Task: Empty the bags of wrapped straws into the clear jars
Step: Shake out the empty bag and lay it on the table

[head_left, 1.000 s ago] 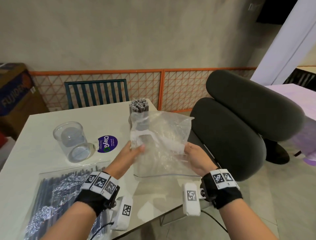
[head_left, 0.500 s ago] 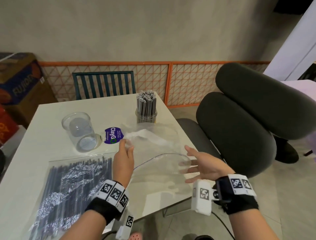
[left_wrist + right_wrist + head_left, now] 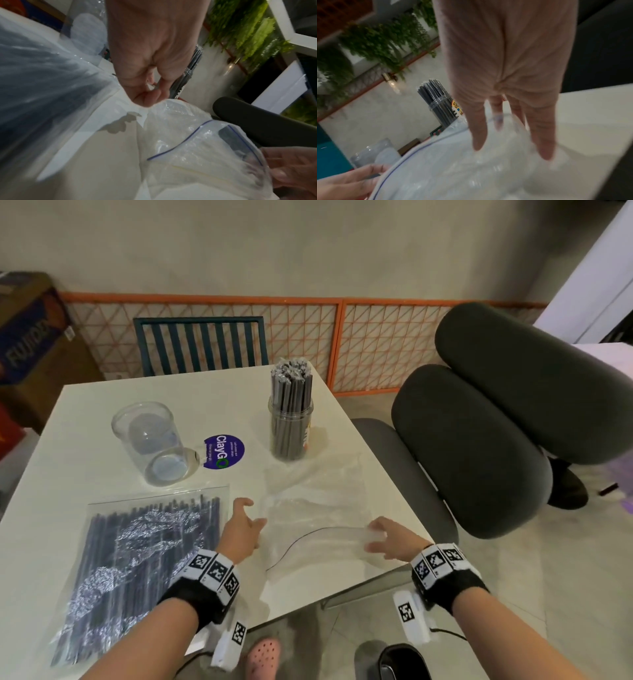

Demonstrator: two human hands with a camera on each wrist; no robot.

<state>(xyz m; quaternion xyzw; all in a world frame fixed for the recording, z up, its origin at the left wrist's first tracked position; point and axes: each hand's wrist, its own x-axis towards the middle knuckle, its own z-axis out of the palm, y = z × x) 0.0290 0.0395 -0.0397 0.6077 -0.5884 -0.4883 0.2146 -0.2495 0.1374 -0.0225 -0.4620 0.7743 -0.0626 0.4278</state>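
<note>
An empty clear zip bag (image 3: pixel 318 508) (image 3: pixel 197 148) (image 3: pixel 453 169) lies crumpled on the white table (image 3: pixel 85 412), near its front right corner. My left hand (image 3: pixel 245 520) (image 3: pixel 149 93) hovers at the bag's left edge, fingers loosely curled and holding nothing. My right hand (image 3: pixel 378 537) (image 3: pixel 510 135) rests straight fingers on the bag's right edge. A full bag of dark wrapped straws (image 3: pixel 144 553) (image 3: pixel 42 81) lies flat at the front left. Behind it stands an empty clear jar (image 3: pixel 150 440) (image 3: pixel 375 152). A second jar packed with straws (image 3: pixel 291 422) (image 3: pixel 440 104) stands behind the empty bag.
A purple round sticker (image 3: pixel 224 451) sits between the jars. A teal slatted chair (image 3: pixel 200 345) stands behind the table and a dark padded office chair (image 3: pixel 479 446) is close on the right. A cardboard box (image 3: pixel 27 337) is at far left, and an orange mesh fence (image 3: pixel 342 337) lines the wall.
The empty bag was held up in both hands in front of the straw jar; it now lies on the table. My left hand let go, and my right hand came down onto its edge.
</note>
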